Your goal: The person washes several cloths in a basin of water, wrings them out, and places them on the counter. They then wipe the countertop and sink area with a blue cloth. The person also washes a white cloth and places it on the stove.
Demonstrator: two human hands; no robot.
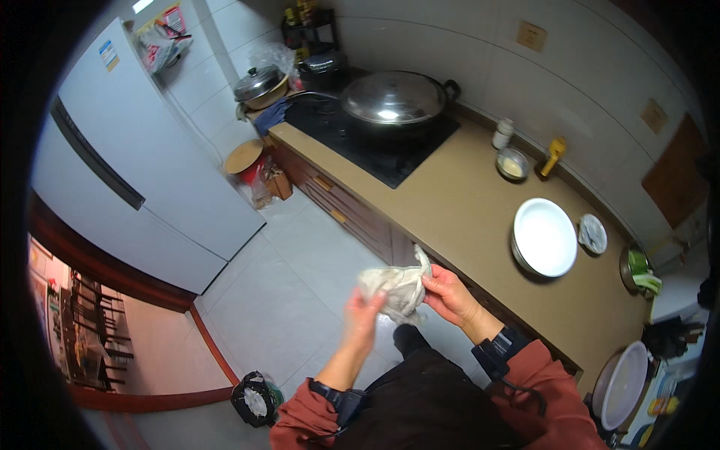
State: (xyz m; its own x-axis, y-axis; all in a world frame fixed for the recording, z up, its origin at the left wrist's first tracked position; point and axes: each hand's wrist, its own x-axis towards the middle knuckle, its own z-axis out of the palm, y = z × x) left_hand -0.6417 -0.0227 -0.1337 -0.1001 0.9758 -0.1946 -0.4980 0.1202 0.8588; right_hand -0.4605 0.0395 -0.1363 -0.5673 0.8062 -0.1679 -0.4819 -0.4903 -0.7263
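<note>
Both of my hands hold a crumpled off-white cloth [394,289] in front of my body, above the floor and just off the counter's front edge. My left hand [365,313] grips its lower left part. My right hand [446,292] pinches its right side, with one corner of the cloth sticking up above the fingers. The beige counter [450,202] runs to the right of my hands.
On the counter stand a large white bowl [544,236], a small plate [592,233], a small metal bowl [512,165] and a yellow bottle [553,155]. A lidded wok [394,99] sits on the black cooktop. A white fridge [127,161] stands left; a bin [255,399] on the floor.
</note>
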